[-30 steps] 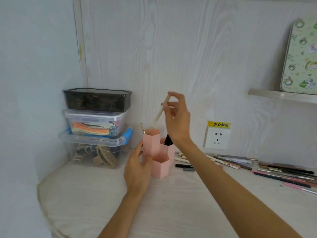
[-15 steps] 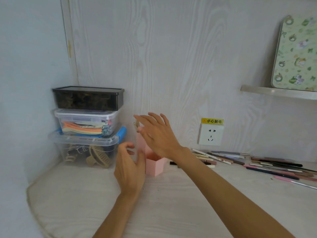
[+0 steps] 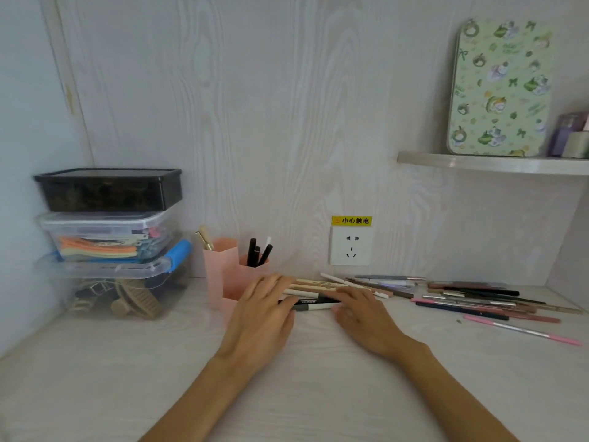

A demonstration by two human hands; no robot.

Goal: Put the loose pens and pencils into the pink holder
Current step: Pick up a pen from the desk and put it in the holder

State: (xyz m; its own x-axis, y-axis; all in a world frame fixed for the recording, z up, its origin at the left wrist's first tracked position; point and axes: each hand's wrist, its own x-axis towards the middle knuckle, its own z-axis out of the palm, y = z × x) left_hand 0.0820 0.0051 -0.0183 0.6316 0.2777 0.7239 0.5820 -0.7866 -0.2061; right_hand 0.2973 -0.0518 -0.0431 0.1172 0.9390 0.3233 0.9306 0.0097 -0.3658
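1. Both grips lie flat, fingers relaxed: left grip [image 3: 261, 309] and right grip [image 3: 361, 309] rest on the loose pens [image 3: 314, 296].
2. Pink holder [image 3: 223, 269] stands just left of the left grip, on the table [image 3: 95, 378].
3. More pencils [image 3: 471, 301] lie right of the right grip.

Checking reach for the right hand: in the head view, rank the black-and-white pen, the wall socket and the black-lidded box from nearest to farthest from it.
1. black-and-white pen, at the right hand's fingertips.
2. wall socket, on the wall above.
3. black-lidded box, atop the stack far left.

wall [image 3: 255, 106]: pale woodgrain | shelf [image 3: 490, 164]: right | desk [image 3: 95, 378]: whitish
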